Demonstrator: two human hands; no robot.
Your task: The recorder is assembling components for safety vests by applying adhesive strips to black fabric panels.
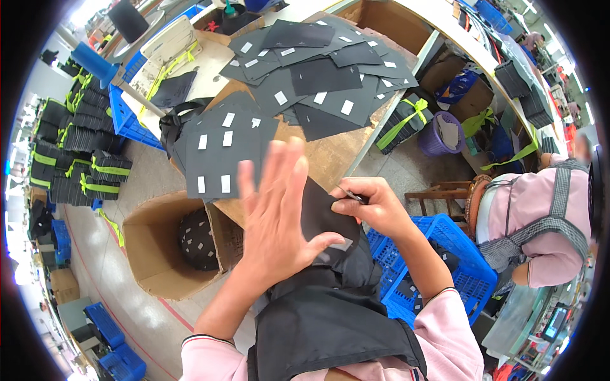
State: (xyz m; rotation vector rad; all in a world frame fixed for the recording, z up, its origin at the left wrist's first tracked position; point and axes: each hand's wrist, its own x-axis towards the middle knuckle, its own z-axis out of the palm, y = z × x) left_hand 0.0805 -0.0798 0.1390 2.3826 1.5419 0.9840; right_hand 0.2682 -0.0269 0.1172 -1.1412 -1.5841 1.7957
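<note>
My left hand (272,219) is raised with fingers spread, slightly blurred, and holds nothing. It hovers over a black panel (325,213) on my lap side of the work table. A white patch (343,244) shows near that panel's lower edge, close to my left thumb. My right hand (373,204) is closed in a pinch on a small, thin pointed tool (351,193), metal at the tip and dark at the grip; its exact kind is hard to tell. Beyond my left hand lies a stack of black panels (213,168) with white rectangular patches.
Many loose black panels (324,76) cover the table's far part. A cardboard box (155,254) stands left, a blue crate (457,273) right, with a seated person (540,216) beyond it. A purple bin (438,136) and tied black bundles (82,152) stand on the floor.
</note>
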